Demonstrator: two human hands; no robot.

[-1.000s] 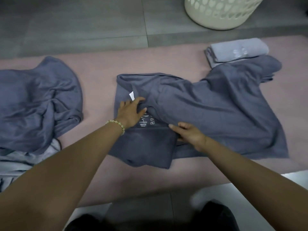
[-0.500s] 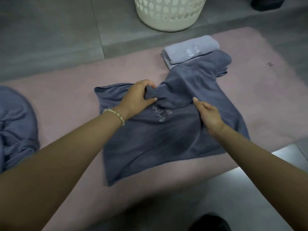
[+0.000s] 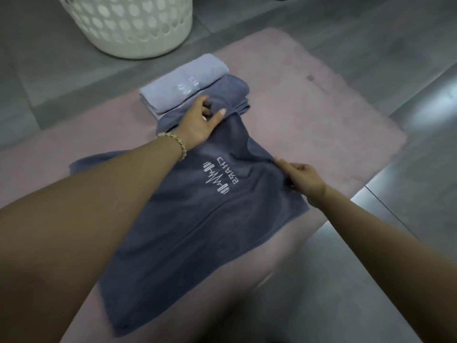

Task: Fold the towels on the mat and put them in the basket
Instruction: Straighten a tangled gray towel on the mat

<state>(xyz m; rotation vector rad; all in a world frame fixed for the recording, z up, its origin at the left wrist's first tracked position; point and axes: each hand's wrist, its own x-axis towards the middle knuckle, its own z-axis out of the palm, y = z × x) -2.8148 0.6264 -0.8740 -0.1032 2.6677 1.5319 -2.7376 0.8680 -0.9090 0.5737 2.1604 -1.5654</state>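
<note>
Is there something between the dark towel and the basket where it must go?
Yes. A folded light towel lies at the far edge of the mat, between the dark towel and the basket. Beyond it only bare floor shows.

Dim, cool, diffuse indoor light. Pale glare streaks the glossy floor at right. Soft shadow darkens the towel beside my left forearm. Slight motion blur throughout; wide-angle distortion stretches my forearms at the lower edges.
</note>
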